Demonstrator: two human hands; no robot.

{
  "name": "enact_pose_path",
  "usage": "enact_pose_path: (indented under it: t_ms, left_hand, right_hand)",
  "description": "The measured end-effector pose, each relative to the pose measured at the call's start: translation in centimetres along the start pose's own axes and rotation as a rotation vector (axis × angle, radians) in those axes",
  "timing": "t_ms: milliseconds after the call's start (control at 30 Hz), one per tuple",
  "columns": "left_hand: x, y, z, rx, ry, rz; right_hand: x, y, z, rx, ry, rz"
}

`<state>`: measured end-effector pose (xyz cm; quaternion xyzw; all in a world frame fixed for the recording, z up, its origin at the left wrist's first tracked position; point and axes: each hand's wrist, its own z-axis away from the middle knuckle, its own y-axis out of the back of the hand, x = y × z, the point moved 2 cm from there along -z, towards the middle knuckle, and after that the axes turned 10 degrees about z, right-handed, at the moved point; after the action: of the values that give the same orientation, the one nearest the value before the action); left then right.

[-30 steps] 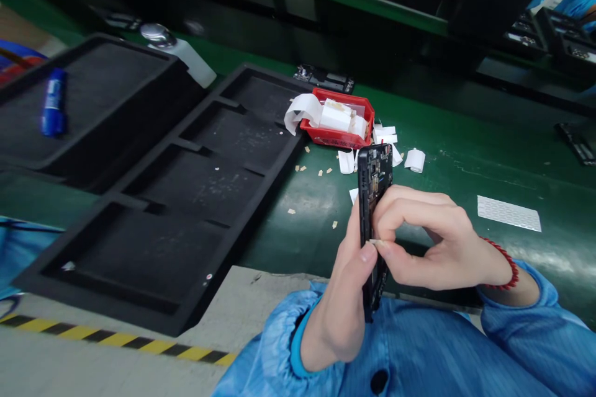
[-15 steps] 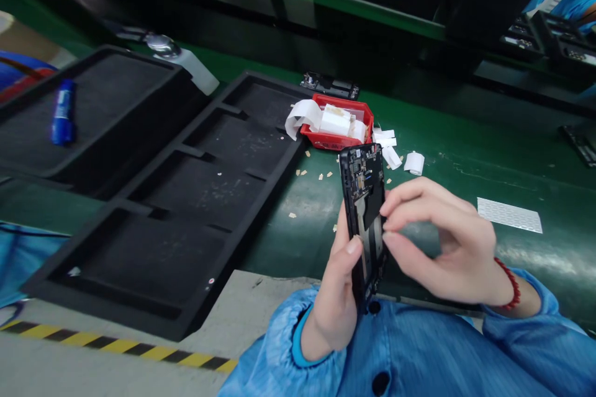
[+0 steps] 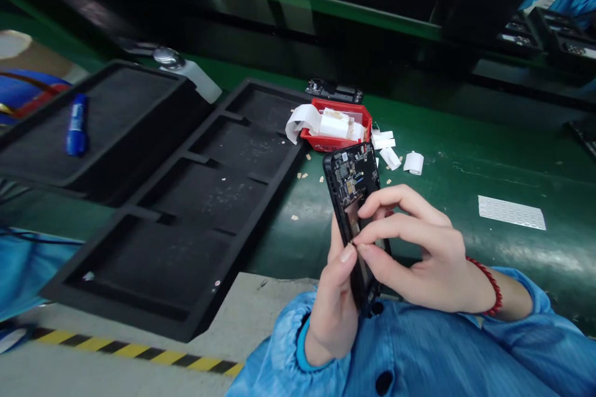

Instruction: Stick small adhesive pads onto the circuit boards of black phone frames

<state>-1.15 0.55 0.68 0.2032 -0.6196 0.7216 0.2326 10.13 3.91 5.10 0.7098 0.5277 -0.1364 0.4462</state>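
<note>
An opened phone body (image 3: 349,183), its circuit board showing at the top, is tilted upright in front of my chest. My left hand (image 3: 334,298) grips its lower part, with the thumb on the near side edge. Over the middle of the phone is my right hand (image 3: 419,254), thumb and index finger pinched together beside my left thumb tip. Whatever is between those fingertips, if anything, is too small to make out. Behind the phone sits a red bin (image 3: 321,141) holding white label rolls (image 3: 334,123).
A black compartment tray (image 3: 233,211) lies left of my hands, with another black tray (image 3: 41,142) bearing a blue marker (image 3: 77,125) beyond it. Another phone part (image 3: 335,90) lies behind the bin. A silvery sheet (image 3: 511,212) rests at the right.
My right hand has moved left and down onto the phone, its fingertips now by my left thumb. The phone has turned to show more of its inner face.
</note>
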Motion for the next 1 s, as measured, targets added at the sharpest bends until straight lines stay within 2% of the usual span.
enact_pose_path:
  t_ms: [133, 267, 433, 533, 633, 867, 933, 1000]
  left_hand:
    - [0.4, -0.7, 0.3, 0.07, 0.082, -0.044]
    - [0.2, -1.0, 0.2, 0.093, 0.08, -0.073]
    - [-0.5, 0.3, -0.5, 0.044, 0.028, -0.068]
    - [-1.0, 1.8, -1.2, 0.023, 0.092, -0.024]
    - [-1.3, 2.6, -1.6, 0.044, 0.183, 0.02]
    - [-1.3, 1.9, -2.0, 0.087, 0.102, 0.015]
    - [-1.3, 1.9, -2.2, 0.1, 0.105, -0.008]
    - [-1.3, 2.0, -2.5, 0.119, 0.129, -0.045]
  right_hand:
    - [0.1, 0.0, -0.1, 0.006, -0.009, -0.024]
    - [0.2, -0.4, -0.1, -0.001, -0.029, -0.016]
    - [0.4, -0.8, 0.1, -0.015, -0.047, -0.008]
    - [0.9, -0.5, 0.2, -0.076, -0.099, -0.056]
    - [1.0, 0.1, 0.3, -0.051, -0.137, -0.084]
    - [0.5, -0.2, 0.6, -0.06, 0.015, 0.127]
    - [0.9, -0.2, 1.0, -0.061, 0.009, 0.113]
    - [1.6, 0.0, 1.7, -0.008, -0.063, 0.102]
